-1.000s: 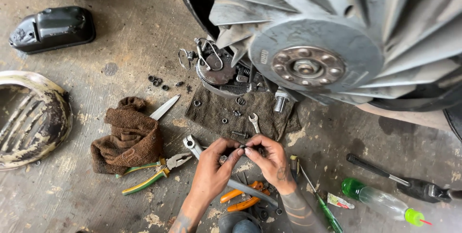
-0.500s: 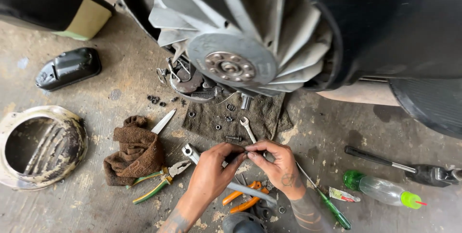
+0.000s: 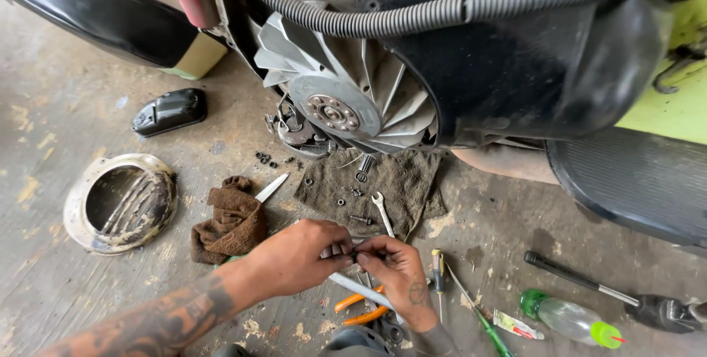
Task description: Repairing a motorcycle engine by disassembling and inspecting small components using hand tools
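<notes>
Pinching one small dark part between both hands; cover off, fan bared, bolts still loose.

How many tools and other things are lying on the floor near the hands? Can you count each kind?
Small spanner: 1
Orange-handled pliers: 1
Screwdrivers: 2
Black-handled tool: 1
Cloths: 2
Plastic bottle: 1
Round metal cover: 1
Black cover: 1
Total: 10
</notes>
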